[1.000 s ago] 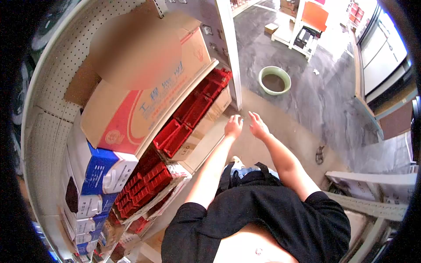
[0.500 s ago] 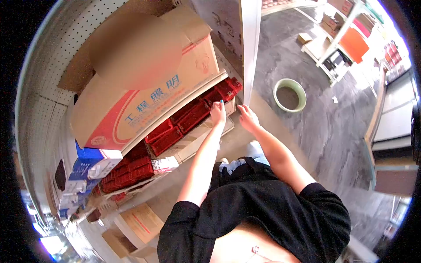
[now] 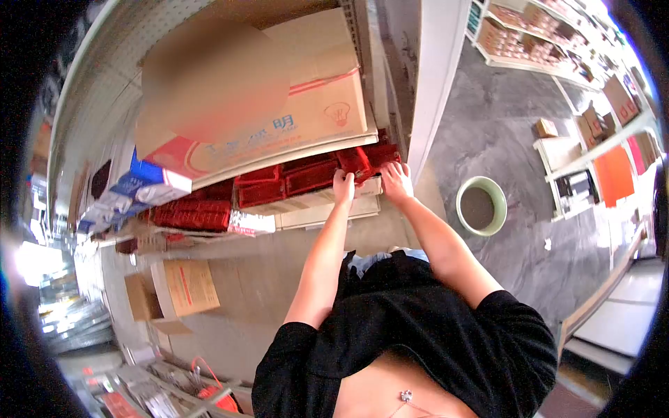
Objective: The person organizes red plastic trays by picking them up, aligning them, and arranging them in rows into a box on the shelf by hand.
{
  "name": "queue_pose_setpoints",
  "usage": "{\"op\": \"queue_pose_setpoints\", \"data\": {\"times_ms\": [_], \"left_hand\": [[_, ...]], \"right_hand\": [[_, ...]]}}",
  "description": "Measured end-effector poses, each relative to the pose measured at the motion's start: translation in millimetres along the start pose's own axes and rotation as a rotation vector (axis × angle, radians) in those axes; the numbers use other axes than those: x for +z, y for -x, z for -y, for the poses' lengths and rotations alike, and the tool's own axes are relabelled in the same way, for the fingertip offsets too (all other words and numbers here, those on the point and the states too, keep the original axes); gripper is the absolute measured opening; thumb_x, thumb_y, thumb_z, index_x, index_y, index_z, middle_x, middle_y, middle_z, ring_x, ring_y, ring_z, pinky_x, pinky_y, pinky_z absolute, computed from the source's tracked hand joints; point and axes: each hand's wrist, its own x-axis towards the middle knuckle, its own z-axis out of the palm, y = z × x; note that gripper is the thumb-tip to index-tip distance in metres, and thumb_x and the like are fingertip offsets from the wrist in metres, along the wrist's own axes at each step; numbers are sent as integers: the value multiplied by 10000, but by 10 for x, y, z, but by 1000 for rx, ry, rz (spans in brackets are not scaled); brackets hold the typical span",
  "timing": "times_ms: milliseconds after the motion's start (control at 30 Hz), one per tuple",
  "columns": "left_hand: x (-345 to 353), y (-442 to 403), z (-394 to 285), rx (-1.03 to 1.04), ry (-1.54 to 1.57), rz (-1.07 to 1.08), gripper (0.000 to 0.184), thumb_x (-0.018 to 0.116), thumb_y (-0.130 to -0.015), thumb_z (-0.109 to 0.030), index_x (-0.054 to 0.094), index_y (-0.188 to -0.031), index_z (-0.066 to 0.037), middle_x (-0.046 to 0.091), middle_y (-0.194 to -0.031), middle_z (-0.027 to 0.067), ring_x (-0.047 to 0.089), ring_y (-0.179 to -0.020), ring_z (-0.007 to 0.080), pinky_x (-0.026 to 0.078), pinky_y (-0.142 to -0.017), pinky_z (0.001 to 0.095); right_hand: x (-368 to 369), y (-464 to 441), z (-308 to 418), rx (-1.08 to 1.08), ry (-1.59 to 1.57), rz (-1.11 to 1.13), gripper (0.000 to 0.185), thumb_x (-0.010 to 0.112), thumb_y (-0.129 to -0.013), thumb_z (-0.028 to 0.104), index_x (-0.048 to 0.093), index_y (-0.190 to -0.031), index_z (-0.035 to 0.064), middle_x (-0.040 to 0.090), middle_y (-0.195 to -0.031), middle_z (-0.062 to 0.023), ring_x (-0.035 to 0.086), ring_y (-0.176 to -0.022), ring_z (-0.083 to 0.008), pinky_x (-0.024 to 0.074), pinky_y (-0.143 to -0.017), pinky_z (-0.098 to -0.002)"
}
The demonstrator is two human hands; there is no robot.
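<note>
My left hand (image 3: 343, 187) is at the front edge of a row of red packages (image 3: 310, 175) on the shelf, its fingers curled against them. Just to the right, my right hand (image 3: 396, 182) touches the right end of the same red row, fingers bent over its edge. Whether either hand grips a package is too small to tell. Above the row lies a large cardboard carton (image 3: 327, 104) with blue and red print, partly blurred. Under the red row a light cardboard box (image 3: 300, 202) shows.
Blue and white boxes (image 3: 150, 177) stand at the left of the shelf. An open carton (image 3: 191, 285) sits on the floor. A green bucket (image 3: 481, 206) stands to the right, past a white post (image 3: 439, 83). Stocked shelves (image 3: 529, 35) are beyond.
The view has turned, shifting the bucket rightward and bringing the floor carton further into view. Both hands have gone from in front of the shelf to the red packages.
</note>
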Motion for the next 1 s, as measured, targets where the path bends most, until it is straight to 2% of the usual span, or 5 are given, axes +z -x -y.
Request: {"op": "queue_pose_setpoints", "data": {"times_ms": [200,300,433,633,1000], "left_hand": [[-445,435,7,79,105,-124,125,443,-790,-17,478,-907,-44,567,-849,53,567,-682,138,523,-558,279],[-574,683,18,113,191,-217,163,453,-780,-11,504,-931,-42,584,-828,54,558,-652,119,483,-544,251],[-773,843,14,119,195,-312,114,476,-770,-16,504,-879,-33,577,-786,50,551,-623,118,470,-518,246],[-1080,809,194,133,155,-340,272,519,-754,-39,424,-1009,-44,540,-894,70,543,-640,132,457,-505,252],[-2100,1126,-108,87,-105,-362,465,553,-760,-19,250,-1113,-18,451,-1028,134,563,-771,148,478,-566,256]], "right_hand": [[334,-121,-5,-23,100,265,361,516,-767,120,568,-1123,136,536,-1124,-41,457,-1116,-227,160,-1031,-579],[238,-326,107,75,154,526,339,544,-742,121,593,-1077,130,559,-1069,-74,479,-1085,-232,214,-1013,-516],[224,-369,194,7,105,404,140,522,-767,153,634,-849,129,556,-922,-61,506,-958,-229,353,-863,-414],[129,-273,411,135,112,16,194,527,-769,144,618,-938,170,521,-962,-36,494,-941,-226,373,-774,-390],[463,-33,2042,114,-212,259,240,508,-849,173,513,-1084,122,559,-1051,-83,549,-975,-277,436,-817,-399]]}}
